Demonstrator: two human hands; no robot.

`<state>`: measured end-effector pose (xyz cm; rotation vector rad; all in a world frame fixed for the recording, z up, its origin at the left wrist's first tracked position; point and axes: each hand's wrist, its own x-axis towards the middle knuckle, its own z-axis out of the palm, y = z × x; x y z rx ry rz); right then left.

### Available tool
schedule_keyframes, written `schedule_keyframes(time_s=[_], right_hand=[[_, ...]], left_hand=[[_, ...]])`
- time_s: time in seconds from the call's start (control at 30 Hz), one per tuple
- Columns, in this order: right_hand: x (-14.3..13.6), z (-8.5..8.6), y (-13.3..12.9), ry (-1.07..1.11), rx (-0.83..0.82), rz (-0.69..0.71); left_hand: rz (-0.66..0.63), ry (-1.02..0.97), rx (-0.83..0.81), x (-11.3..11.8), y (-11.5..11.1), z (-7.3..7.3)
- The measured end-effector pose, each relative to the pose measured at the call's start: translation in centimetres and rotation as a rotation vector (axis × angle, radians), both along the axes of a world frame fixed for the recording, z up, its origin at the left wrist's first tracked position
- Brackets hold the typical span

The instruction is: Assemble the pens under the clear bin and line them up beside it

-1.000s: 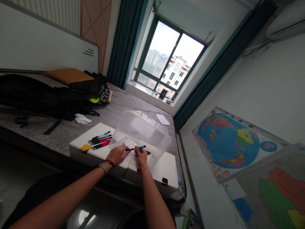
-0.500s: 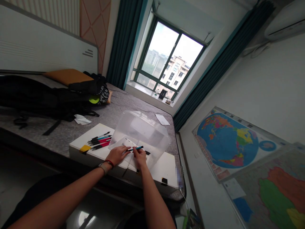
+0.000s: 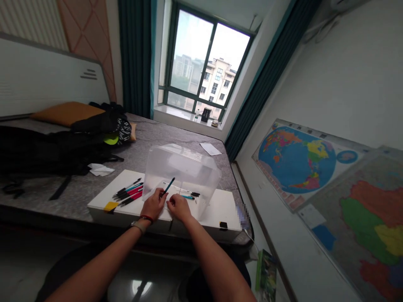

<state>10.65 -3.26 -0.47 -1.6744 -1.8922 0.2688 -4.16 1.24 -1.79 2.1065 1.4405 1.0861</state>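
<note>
In the head view my left hand is closed on a blue pen barrel, which tilts up to the right. Close beside it is my right hand, its fingers pinched together; whatever they hold is hidden. Both hands are at the opening of a clear plastic box standing on a white box. Behind my right hand lie a teal pen piece, black pen pieces and small bits too tiny to name. To the left is a row of several black, teal and red pens.
The white box rests on a grey mattress. Crumpled tissue, a black bag and an orange cushion lie to the left. A white paper lies behind the clear box. Maps hang on the right wall.
Earlier both hands met at a level teal pen. Now the left hand holds a blue barrel tilted upward, and the right hand is pinched lower down beside it. The camera view has turned slightly.
</note>
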Motion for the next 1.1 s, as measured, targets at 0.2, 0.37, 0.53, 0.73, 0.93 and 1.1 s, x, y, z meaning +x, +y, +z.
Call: schedule_keyframes(time_s=[0.2, 0.37, 0.53, 0.73, 0.93, 1.1], right_hand=[[1.3, 1.2, -0.1, -0.115, -0.079, 0.045], [3.9, 4.8, 1.4, -0.265, -0.226, 0.132], [6.7, 8.8, 3.6, -0.498, -0.369, -0.102], [6.7, 9.3, 4.8, -0.657, -0.66, -0.07], [6.7, 9.7, 5.4, -0.736, -0.509, -0.002], [6.1, 9.2, 5.3, -0.784, -0.369, 0.057]], left_hand=[[-0.021, 0.071, 0.032, 0.3, -0.3, 0.0], [-0.038, 0.06, -0.021, 0.2, -0.5, 0.6], [-0.027, 0.057, -0.022, 0.1, -0.9, 1.0], [-0.025, 0.056, -0.042, 0.0, -0.9, 1.1], [-0.033, 0.079, -0.03, 0.2, -0.9, 1.1], [-0.027, 0.112, -0.03, 0.3, -1.0, 1.2]])
